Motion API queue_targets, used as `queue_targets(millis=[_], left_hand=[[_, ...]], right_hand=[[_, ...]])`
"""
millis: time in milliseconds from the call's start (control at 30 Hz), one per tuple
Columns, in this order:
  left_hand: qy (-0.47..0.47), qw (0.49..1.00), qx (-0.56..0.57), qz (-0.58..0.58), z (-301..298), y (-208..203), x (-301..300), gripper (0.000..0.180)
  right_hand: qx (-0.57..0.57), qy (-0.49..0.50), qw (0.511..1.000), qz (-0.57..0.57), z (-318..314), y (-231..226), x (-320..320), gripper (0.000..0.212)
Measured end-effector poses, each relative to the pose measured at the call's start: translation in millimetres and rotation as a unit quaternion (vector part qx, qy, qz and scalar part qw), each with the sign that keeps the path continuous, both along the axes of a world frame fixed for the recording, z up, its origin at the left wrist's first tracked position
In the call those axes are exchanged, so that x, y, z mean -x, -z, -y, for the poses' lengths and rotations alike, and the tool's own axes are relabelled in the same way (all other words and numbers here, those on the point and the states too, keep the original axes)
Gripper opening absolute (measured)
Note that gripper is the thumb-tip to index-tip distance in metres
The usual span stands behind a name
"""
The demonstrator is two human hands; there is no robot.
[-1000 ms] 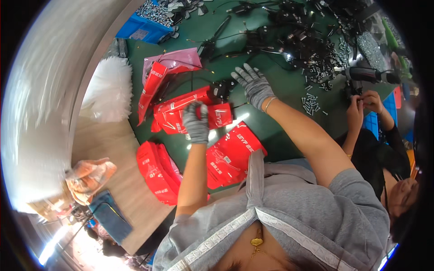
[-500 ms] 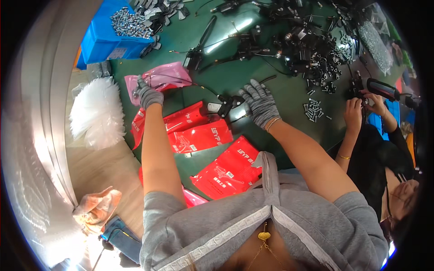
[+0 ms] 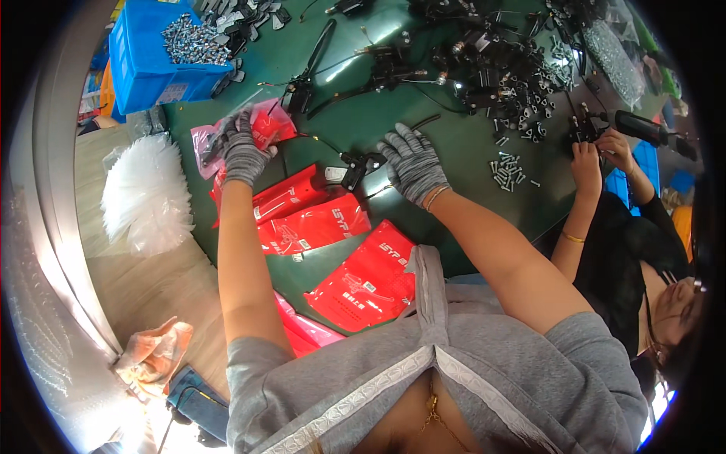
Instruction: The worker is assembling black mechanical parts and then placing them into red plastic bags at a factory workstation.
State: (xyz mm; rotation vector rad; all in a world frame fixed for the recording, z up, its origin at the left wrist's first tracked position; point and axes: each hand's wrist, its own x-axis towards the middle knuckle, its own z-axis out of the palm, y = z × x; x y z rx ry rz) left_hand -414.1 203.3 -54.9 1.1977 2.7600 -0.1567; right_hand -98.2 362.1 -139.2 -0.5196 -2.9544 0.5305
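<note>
In its grey knit glove, my left hand [image 3: 243,155] lies on a pink-and-red plastic pouch [image 3: 203,138], its fingers bent. A dark piece shows beside those fingertips; what they hold is partly hidden. My right hand [image 3: 414,168], gloved alike, lies with fingers stretched out at the right end of a black brake lever assembly [image 3: 355,174]. Its fingertips reach the part or lie just next to it; I cannot tell which. A thin cable runs from the assembly toward the left hand. Below lie several red printed pouches [image 3: 367,276].
Along the back are a blue bin of metal fittings [image 3: 197,41], black lever parts [image 3: 302,87] and a heap of assemblies [image 3: 469,57]. Loose screws [image 3: 507,172] lie right of centre. Clear bags [image 3: 147,193] are stacked at left. A co-worker's hands [image 3: 597,155] work at right.
The whole view has shifted slightly left. My left hand has moved a little right over the pink pouch, and its fingers have bent. My right hand stays beside the lever assembly.
</note>
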Motion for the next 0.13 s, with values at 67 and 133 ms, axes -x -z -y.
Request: queue_targets(millis=[67, 133], left_hand=[[-0.012, 1.000, 0.019, 0.002, -1.8, 7.3, -1.0, 0.111], [-0.026, 0.999, 0.043, 0.000, 2.1, 8.3, 4.2, 0.122]], right_hand=[[0.001, 0.003, 1.000, 0.002, -1.4, 1.2, -1.5, 0.051], [0.002, 0.004, 1.000, 0.001, -0.4, 0.1, 0.0, 0.052]])
